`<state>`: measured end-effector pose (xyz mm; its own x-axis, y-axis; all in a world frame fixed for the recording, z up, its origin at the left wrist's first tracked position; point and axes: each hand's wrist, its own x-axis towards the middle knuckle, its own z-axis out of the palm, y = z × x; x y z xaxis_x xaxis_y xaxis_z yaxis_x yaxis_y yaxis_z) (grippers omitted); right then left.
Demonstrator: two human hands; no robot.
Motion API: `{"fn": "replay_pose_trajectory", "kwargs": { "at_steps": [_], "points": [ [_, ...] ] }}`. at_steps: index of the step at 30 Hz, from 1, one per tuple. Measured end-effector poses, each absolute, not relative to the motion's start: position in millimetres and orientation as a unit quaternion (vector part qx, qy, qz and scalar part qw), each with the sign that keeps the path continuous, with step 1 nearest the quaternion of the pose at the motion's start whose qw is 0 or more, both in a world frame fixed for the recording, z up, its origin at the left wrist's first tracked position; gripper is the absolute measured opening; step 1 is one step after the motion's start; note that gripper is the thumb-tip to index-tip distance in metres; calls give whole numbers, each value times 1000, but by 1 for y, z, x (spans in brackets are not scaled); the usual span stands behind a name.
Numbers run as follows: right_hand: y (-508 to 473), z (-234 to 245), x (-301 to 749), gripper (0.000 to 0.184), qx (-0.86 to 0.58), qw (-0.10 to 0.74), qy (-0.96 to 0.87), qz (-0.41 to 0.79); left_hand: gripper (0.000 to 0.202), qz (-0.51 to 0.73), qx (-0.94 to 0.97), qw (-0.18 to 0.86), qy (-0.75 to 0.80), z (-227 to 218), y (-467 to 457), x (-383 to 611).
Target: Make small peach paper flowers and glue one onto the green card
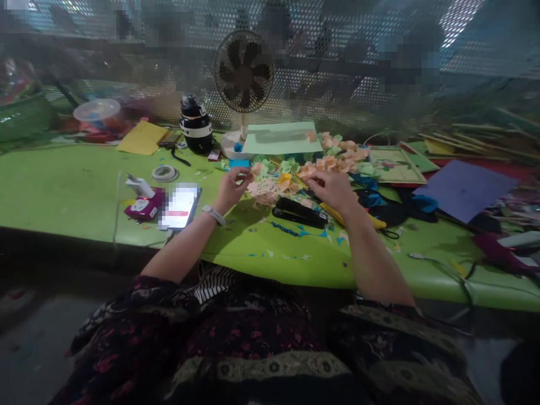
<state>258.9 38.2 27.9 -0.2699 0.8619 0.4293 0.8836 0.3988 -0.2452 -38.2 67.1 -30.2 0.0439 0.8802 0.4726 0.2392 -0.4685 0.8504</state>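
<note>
My left hand (233,188), with a pale watch on its wrist, pinches a small peach paper piece (255,169) at the edge of a heap of peach, green and yellow paper flowers (295,169) on the green table (63,185). My right hand (333,188) reaches into the same heap, fingers curled together around a peach paper flower (307,171). A black stapler (299,212) lies just below both hands.
A lit phone (180,208) and a magenta box (143,205) lie left of my left arm. A tape roll (164,173), a black jar (196,128), a small fan (243,73), a pale green sheet (280,138), a purple sheet (464,188) and sticks at the far right stand around.
</note>
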Motion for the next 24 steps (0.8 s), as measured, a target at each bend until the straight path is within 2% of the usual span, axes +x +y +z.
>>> {"fn": "replay_pose_trajectory", "kwargs": {
  "at_steps": [11,24],
  "points": [
    [34,27,250,28,-524,240,-817,-9,24,615,505,448,408,-17,63,-45],
    [37,21,250,28,-532,243,-811,-2,17,599,425,584,345,-16,59,-46]
  ]
}}
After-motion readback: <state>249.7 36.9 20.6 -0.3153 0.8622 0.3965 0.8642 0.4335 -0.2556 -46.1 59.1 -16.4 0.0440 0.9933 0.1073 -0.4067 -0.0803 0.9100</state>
